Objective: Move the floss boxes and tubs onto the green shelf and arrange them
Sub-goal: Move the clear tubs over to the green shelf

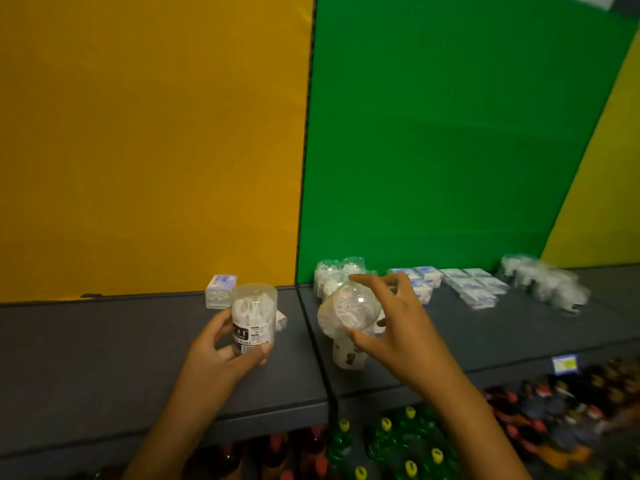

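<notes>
We hold clear cylindrical floss tubs: L hand [221, 344] grip wraps one [254, 318], R hand [388, 317] pinches another [346, 311]; grey shelf [519, 337] front open.

The left hand [221, 344] holds an upright floss tub [254, 317] over the left shelf section [104, 358], with a floss box [221, 291] standing behind it near the back panel. To the right, past the seam between sections, the right hand [391, 327] holds a tilted tub [346, 311] above the right shelf section [519, 334]. Behind that tub a cluster of tubs [337, 273] stands against the back. Further right along the back lie rows of flat boxes [464, 284], then a group of tubs [543, 282] at the far right. Bottles [408, 441] sit on the level below, under the shelf's front edge
</notes>
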Motion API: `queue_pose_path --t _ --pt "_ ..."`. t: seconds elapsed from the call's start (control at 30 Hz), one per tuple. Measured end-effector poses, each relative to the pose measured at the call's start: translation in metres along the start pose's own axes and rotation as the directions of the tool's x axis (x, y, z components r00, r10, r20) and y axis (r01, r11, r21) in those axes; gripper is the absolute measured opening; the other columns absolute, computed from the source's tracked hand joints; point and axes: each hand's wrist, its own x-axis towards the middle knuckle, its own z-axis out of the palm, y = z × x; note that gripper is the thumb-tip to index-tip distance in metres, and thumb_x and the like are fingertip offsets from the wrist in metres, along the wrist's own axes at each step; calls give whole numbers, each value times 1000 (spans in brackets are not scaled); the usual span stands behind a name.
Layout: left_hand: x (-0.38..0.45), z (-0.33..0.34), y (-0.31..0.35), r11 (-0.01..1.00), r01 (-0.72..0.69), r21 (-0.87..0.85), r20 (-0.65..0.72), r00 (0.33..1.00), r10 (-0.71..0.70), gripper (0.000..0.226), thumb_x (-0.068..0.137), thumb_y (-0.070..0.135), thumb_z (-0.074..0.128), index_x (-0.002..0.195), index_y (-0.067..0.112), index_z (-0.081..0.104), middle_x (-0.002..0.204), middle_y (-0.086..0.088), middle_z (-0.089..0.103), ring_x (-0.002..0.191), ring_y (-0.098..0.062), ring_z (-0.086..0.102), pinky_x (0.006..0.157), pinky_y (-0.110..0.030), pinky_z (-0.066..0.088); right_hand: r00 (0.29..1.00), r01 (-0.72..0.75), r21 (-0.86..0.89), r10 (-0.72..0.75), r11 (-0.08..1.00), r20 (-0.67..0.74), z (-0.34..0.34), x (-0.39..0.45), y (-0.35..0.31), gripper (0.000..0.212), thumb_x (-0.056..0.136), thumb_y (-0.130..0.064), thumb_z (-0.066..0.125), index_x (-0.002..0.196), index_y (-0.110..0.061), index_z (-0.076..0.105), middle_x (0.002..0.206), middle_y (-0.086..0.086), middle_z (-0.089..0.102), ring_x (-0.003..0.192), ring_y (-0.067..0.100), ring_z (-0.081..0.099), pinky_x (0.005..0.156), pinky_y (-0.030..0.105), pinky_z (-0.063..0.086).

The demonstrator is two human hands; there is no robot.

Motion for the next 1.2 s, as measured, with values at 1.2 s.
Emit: queue_pose_path --t 1.2 --pt "61 82 -26 999 -21 43 -10 1000 21 53 75 -2 75 120 18 57 113 2 65 89 -4 69 65 -13 54 936 -181 3 171 983 307 -10 34 128 60 78 -22 78 120 -50 44 123 -10 34 110 19 51 83 27 53"
